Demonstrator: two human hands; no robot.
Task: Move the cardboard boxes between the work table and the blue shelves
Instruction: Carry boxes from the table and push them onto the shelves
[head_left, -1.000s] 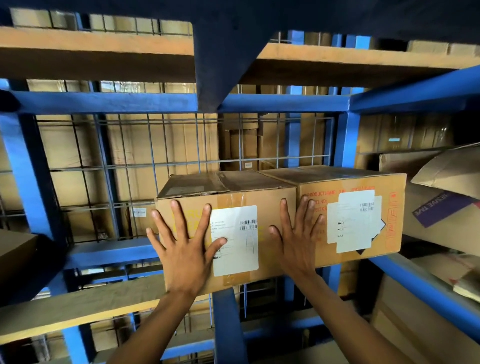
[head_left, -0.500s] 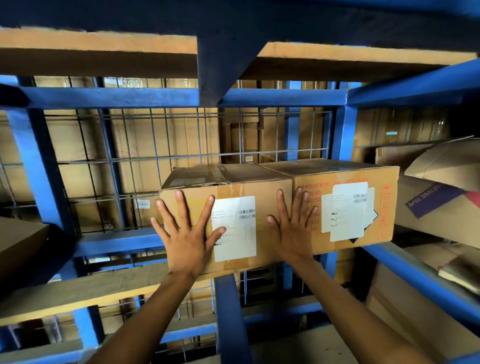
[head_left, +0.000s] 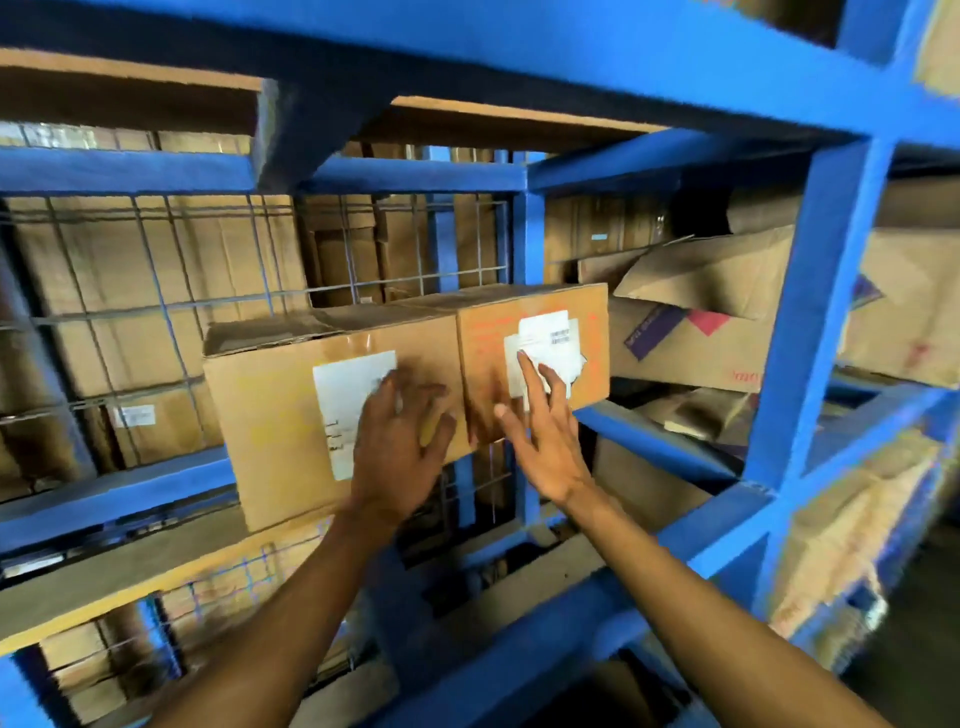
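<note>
Two closed boxes sit side by side, touching, on the blue shelf (head_left: 119, 499): the left box (head_left: 275, 410) overhangs the wooden board (head_left: 104, 577), and the right box (head_left: 488, 332) stands against it. The left hand (head_left: 397, 447) lies spread and flat against the left box's white label (head_left: 348, 400), grasping nothing. The right hand (head_left: 545, 441), fingers wide, is at the right box's label, touch unclear through blur; crumpled cartons (head_left: 706, 306) fill the bay further right.

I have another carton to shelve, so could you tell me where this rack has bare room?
Free: the wooden shelf board left of the left box, up to the wire mesh. Crowded: right of the right box, the bay is packed with crumpled cartons. Both hands are open.
</note>
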